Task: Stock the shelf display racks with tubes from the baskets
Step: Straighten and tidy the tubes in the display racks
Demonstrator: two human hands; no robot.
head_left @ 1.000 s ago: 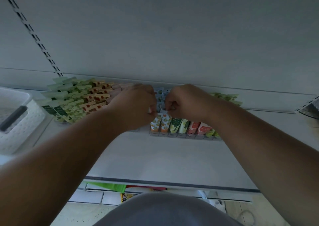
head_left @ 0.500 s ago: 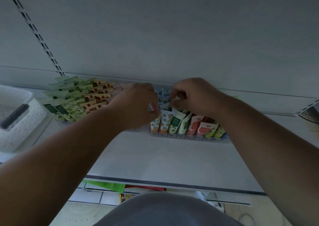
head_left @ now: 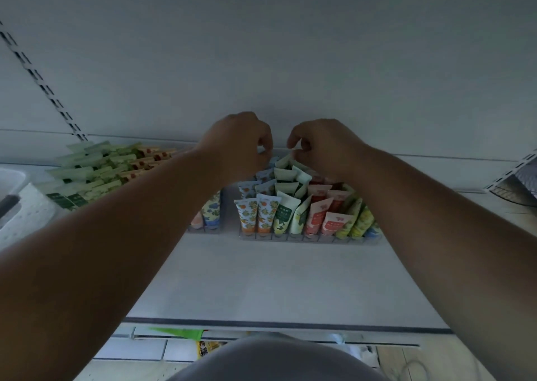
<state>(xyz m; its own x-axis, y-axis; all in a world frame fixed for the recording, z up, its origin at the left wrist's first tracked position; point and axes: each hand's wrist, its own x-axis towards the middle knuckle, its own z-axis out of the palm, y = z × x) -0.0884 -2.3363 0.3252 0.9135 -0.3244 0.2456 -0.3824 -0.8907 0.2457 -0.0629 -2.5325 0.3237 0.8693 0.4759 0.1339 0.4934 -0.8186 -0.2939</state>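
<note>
A clear display rack (head_left: 308,238) on the white shelf holds rows of upright tubes: orange-patterned tubes (head_left: 257,215), white-green tubes (head_left: 283,213), red tubes (head_left: 318,216) and yellow-green tubes (head_left: 359,219). My right hand (head_left: 322,145) hovers over the back rows and pinches the crimped top of a pale green tube (head_left: 286,162). My left hand (head_left: 239,142) has its fingers curled just above the pale blue tubes (head_left: 266,174) at the back; its grip is hidden. A second rack with a blue floral tube (head_left: 211,213) stands partly behind my left forearm.
A heap of green and red tubes (head_left: 96,168) lies at the back left of the shelf. A white perforated basket (head_left: 27,215) with a dark handle stands at the far left. The shelf's front edge (head_left: 276,324) crosses below, with lower shelves underneath.
Both hands have lifted and moved toward the back rows of the rack, uncovering the front tubes. The right hand now pinches a pale green tube top.
</note>
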